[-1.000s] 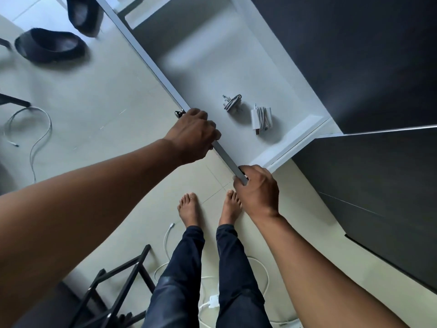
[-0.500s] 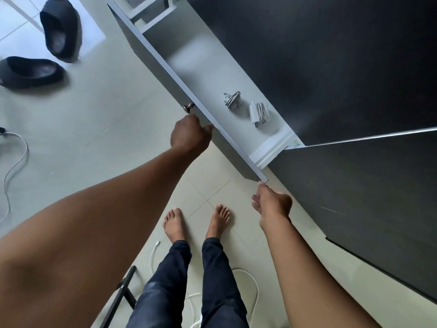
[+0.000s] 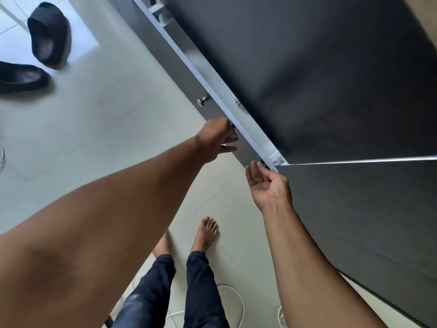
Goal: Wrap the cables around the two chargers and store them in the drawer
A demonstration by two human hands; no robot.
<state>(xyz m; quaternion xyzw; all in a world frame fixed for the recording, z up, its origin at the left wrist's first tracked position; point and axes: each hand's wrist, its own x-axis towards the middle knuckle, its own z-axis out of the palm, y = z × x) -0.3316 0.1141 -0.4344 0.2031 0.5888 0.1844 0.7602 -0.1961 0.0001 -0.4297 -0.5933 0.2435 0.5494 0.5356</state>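
Head view is showing the dark cabinet [image 3: 331,79] and its drawer [image 3: 246,129], which is standing nearly closed w/ only a thin white gap. The chargers are not visible; probably they are lying inside. The left hand [image 3: 217,138] is pressing on the drawer front, fingers loosely spread, gripping nothing. The right hand [image 3: 267,183] is hanging open, palm up, fingertips at the drawer corner. Risk: those fingertips are getting pinched if the drawer goes in fast. A white cable [image 3: 234,301] is lying by the feet, so tripping is possible.

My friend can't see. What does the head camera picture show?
A person's left hand presses flat on a nearly shut drawer front, the open right hand beside its corner. Two black shoes lie on the floor.
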